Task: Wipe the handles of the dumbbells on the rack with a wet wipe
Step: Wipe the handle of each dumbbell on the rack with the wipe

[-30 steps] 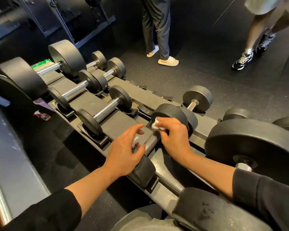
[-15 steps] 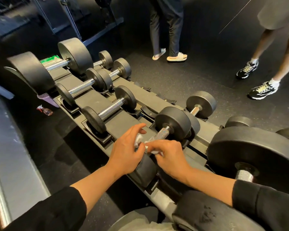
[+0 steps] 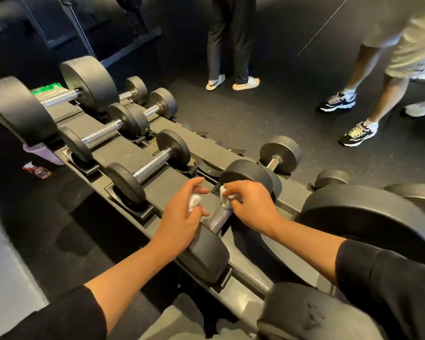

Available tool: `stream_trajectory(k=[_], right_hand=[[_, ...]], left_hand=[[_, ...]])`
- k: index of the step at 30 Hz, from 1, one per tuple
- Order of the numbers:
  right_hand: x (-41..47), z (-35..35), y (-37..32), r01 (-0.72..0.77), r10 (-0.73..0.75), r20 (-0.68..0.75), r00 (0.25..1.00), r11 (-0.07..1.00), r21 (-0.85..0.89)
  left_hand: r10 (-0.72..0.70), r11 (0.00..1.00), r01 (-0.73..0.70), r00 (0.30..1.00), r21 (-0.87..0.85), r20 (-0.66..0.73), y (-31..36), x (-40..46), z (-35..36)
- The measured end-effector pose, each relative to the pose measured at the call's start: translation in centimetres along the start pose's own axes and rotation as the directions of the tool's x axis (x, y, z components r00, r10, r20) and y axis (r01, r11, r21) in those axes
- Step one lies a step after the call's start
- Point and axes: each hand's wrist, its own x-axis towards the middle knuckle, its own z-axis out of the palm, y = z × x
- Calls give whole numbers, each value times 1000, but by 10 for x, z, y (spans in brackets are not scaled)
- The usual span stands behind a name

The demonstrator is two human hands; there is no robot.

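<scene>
The right hand (image 3: 252,207) is pinching a crumpled wet wipe (image 3: 225,198) in its curled fingers and pressing it onto the far end of a dumbbell's knurled handle (image 3: 217,218), on the near edge of the rack (image 3: 174,190). The left hand (image 3: 182,217) is curling its fingers around a second white wad (image 3: 194,202), possibly another wipe, just beside that handle.

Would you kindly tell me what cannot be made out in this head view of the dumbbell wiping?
- Far end of the handle: covered by the right hand and its wet wipe.
- Wad in the left hand: mostly hidden by fingers.
- Green packet: behind a dumbbell, print too small.
- Nearest dumbbell: cut off by the bottom edge.
</scene>
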Motion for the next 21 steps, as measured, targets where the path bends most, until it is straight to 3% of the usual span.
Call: stream_trajectory(k=[3, 6, 13, 21], right_hand=[[5, 0, -3, -41, 64, 197, 978, 992, -116], [15, -5, -12, -120, 164, 256, 953, 976, -180], [28, 5, -45, -232, 337, 209, 918, 884, -406], [6, 15, -71, -375, 427, 127, 895, 877, -300]], left_hand=[[-6, 994, 9, 999, -113, 31, -8, 28, -11], [39, 994, -26, 992, -106, 118, -27, 62, -17], [181, 980, -198, 864, -13, 469, -58, 102, -19], [305, 936, -339, 659, -90, 687, -72, 147, -12]])
